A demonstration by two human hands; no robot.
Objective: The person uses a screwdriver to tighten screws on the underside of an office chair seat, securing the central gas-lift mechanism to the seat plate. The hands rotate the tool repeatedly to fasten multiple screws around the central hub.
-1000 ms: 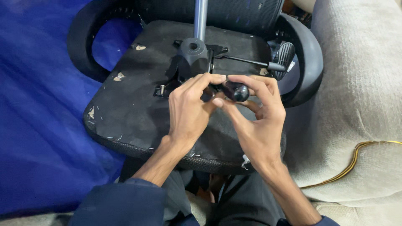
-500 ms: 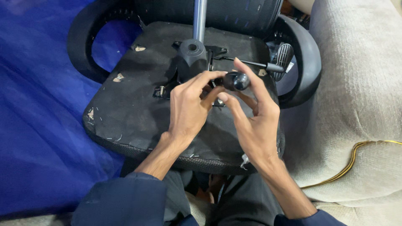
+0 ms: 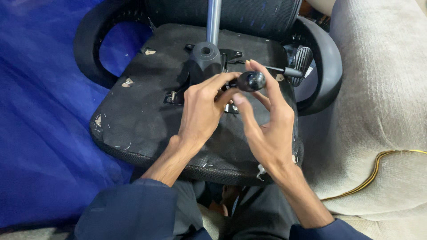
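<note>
Blue tarp covers the floor on the left, beige couch on the right. Nearest, my left hand pinches the shaft while my right hand loosely cups the round black screwdriver handle, steadying it on the chair's underside (upturned). Beyond: mechanism hub, silver gas cylinder. No labels visible.

Black round-ended tool handle, upright above overturned chair seat

No packages, labels, signs or screens are visible.
</note>
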